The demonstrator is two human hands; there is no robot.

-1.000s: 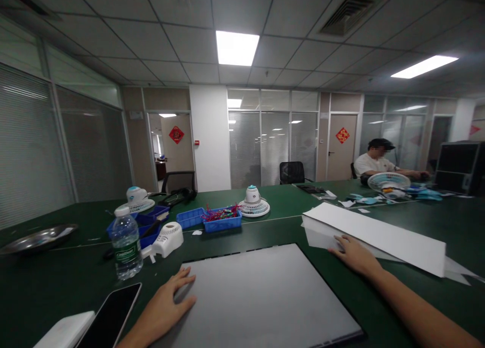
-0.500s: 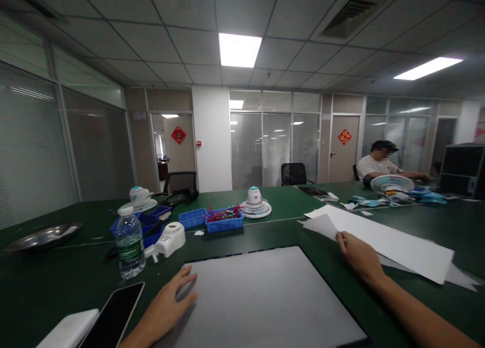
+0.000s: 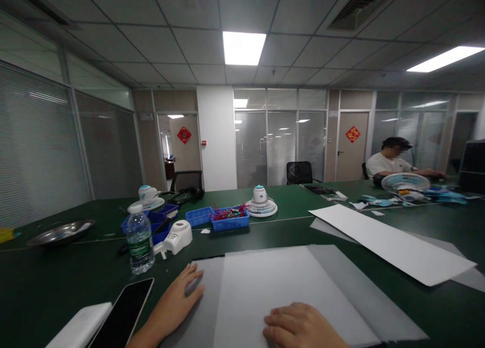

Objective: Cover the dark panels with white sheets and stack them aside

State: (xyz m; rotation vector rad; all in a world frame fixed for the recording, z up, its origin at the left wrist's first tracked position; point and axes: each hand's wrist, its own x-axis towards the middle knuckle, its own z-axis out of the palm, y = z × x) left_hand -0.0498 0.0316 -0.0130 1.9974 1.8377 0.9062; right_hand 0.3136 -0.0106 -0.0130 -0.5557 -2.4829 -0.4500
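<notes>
In front of me lies a flat grey panel [image 3: 202, 282] with a dark frame edge. A thin translucent white sheet [image 3: 261, 277] covers most of it and hangs past its right side onto the table. My left hand [image 3: 176, 302] rests open on the panel's left border, fingers apart. Flat on the sheet near the bottom is my right hand [image 3: 301, 325], its fingers side by side and gripping nothing. To the right, a stiff white sheet [image 3: 386, 242] lies on top of other thin sheets [image 3: 468, 277].
Left of the panel are a phone [image 3: 121, 312], a white box-shaped object [image 3: 81, 325] and a water bottle [image 3: 139, 242]. Farther back stand a white fan housing [image 3: 179, 237], blue bins [image 3: 231, 222] and a fan part [image 3: 260, 204]. A person [image 3: 390, 161] sits at the far right.
My right hand has moved from the stack on the right to the panel, and a thin sheet now lies over it. My left hand stays on the panel's left border.
</notes>
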